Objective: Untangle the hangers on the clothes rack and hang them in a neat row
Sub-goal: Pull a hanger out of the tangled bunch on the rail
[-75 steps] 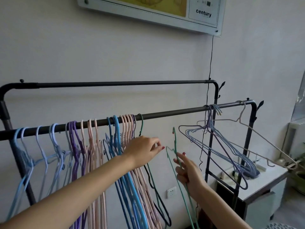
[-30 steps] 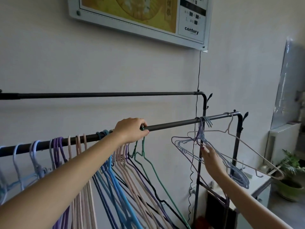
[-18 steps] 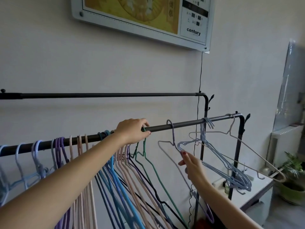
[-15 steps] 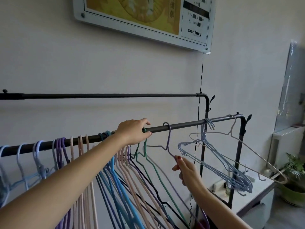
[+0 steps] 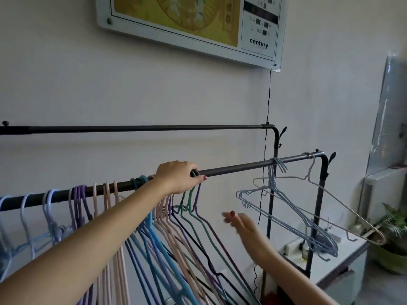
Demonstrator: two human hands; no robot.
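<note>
Left of the front rail's [image 5: 242, 167] midpoint, sorted hangers [image 5: 105, 194] hung in a row. At the midpoint, the left hand [image 5: 176, 179] gripped the rail over the newest hooks. Below and right of it, the right hand [image 5: 241, 223] was blurred, fingers loosely spread, holding nothing. At the rail's right end, the tangled cluster [image 5: 286, 214] remained. Risk, as judged: interlocked wires could snag and drag neighbours off. No containers were seen.

Word "century" showing in black lowercase on the white right-hand panel of the wall board [image 5: 257, 44], small blurred characters sitting above it on the same panel, too unclear for reading
</note>
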